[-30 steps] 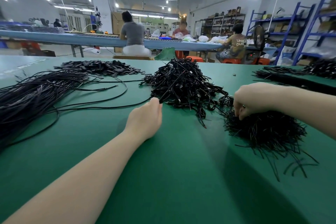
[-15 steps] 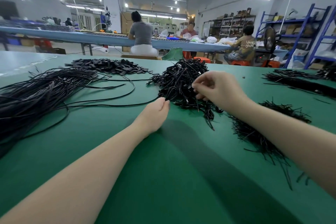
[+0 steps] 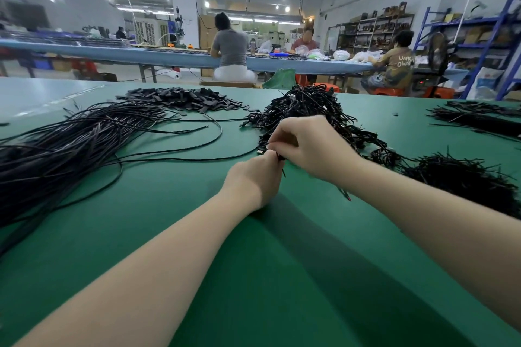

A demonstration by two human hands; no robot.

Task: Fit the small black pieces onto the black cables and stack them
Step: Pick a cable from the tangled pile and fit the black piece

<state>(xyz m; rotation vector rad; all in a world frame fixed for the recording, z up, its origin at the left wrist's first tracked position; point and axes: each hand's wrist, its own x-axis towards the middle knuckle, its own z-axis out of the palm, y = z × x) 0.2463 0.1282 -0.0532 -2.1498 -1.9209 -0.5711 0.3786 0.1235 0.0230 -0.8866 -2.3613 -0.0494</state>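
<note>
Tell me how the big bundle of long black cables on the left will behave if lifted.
The long black cables probably flop: loose strands already curve and loop across the green table. They likely tangle and drag neighbours, since many overlap in one dense bundle.

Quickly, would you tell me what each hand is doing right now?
Left hand: pinching a black cable.
Right hand: fingers curled, pinching a small black piece.

Bare green table in front; cable bundle crowds the left.

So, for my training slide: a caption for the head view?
Both hands, left hand and right hand, pinch a small black piece over the green table.
</note>
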